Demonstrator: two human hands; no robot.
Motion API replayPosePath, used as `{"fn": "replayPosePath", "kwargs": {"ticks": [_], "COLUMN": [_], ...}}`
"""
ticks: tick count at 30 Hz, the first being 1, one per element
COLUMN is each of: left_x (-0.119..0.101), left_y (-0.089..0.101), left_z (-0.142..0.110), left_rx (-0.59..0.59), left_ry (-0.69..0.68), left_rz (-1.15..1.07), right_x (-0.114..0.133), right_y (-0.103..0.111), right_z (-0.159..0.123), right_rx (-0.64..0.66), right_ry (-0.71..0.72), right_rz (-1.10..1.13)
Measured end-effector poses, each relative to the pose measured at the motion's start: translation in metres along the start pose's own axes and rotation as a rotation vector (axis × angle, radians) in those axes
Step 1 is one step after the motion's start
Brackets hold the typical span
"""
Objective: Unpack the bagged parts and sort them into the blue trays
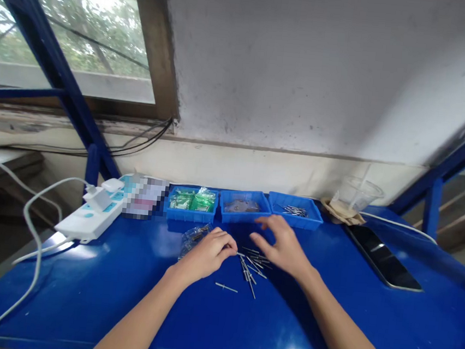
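Here's a slim metal pin (241, 254), its end apparently pinched between thumb and fingertips of the left hand (211, 250), tip poking out to the right. That grip looks narrow: a small roll of the thumb could drop it straight back among its lookalikes. Just right of that hand, the loose pile of pins (252, 267) lies crisscrossed, so dragging one out could sweep others along. Below the left hand, a lone pin (226, 287) sits apart on the slick-looking tabletop (201, 325); a passing wrist could send it rolling toward the near edge.

Over to the right hand (281, 246), fingers spread and curved above the pile's far side, holding nothing that I can see. Come down flat there and the pins might scatter. Tucked behind the left hand, a clear plastic bag (190, 239) could snag on the knuckles. Beyond the right hand's fingertips stands the right-hand blue tray (302, 223), with the middle blue tray (245, 217) beside it; a careless reach might knock either rim and jolt the contents.
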State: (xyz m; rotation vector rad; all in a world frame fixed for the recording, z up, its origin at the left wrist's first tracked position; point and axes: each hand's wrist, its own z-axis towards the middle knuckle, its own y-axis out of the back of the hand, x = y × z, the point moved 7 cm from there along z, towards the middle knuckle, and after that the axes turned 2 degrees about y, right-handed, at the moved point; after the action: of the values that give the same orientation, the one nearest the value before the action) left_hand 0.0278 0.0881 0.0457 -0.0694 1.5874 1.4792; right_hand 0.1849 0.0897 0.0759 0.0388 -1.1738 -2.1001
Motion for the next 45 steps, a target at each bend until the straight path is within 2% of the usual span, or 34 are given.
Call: {"fn": "replayPosePath", "kwargs": {"ticks": [2, 4, 9, 15, 18, 22, 24, 25, 27, 30, 32, 34, 38, 45], "left_x": [0.001, 0.004, 0.011, 0.013, 0.005, -0.008, -0.009, -0.008, -0.005, 0.001, 0.005, 0.008, 0.005, 0.0], "left_y": [0.007, 0.014, 0.02, 0.013, 0.006, -0.013, -0.018, -0.019, -0.018, -0.011, -0.005, 0.001, 0.004, 0.002], "left_z": [0.001, 0.001, 0.0, 0.0, -0.001, -0.003, -0.003, -0.002, 0.0, 0.002, 0.003, 0.003, 0.002, 0.0], "left_rx": [-0.08, -0.152, -0.239, -0.23, -0.149, 0.024, 0.05, 0.05, 0.029, -0.044, -0.104, -0.151, -0.185, -0.147], "left_ry": [0.016, 0.043, 0.081, 0.091, 0.034, -0.096, -0.092, -0.078, -0.048, -0.013, 0.013, 0.046, 0.074, 0.091], "left_rz": [-0.03, -0.043, -0.108, -0.14, -0.089, 0.046, 0.088, 0.094, 0.085, 0.039, -0.003, -0.038, -0.064, -0.088], "right_x": [0.032, 0.046, 0.048, 0.053, 0.026, -0.042, -0.063, -0.066, -0.055, -0.01, 0.019, 0.035, 0.038, 0.04], "right_y": [-0.013, -0.019, -0.021, -0.008, 0.013, 0.044, 0.045, 0.041, 0.026, 0.0, -0.016, -0.025, -0.03, -0.023], "right_z": [0.001, 0.0, 0.0, 0.003, 0.008, 0.003, -0.004, -0.006, -0.006, -0.002, -0.001, -0.001, -0.003, -0.004], "right_rx": [0.108, 0.135, 0.103, 0.031, -0.108, -0.375, -0.38, -0.347, -0.248, -0.078, 0.041, 0.114, 0.153, 0.06], "right_ry": [0.145, 0.197, 0.192, 0.225, 0.158, -0.131, -0.246, -0.269, -0.246, -0.1, 0.005, 0.058, 0.09, 0.158], "right_rz": [0.014, -0.011, -0.098, -0.123, -0.142, -0.294, -0.331, -0.302, -0.166, 0.015, 0.049, 0.048, 0.024, -0.011]}}
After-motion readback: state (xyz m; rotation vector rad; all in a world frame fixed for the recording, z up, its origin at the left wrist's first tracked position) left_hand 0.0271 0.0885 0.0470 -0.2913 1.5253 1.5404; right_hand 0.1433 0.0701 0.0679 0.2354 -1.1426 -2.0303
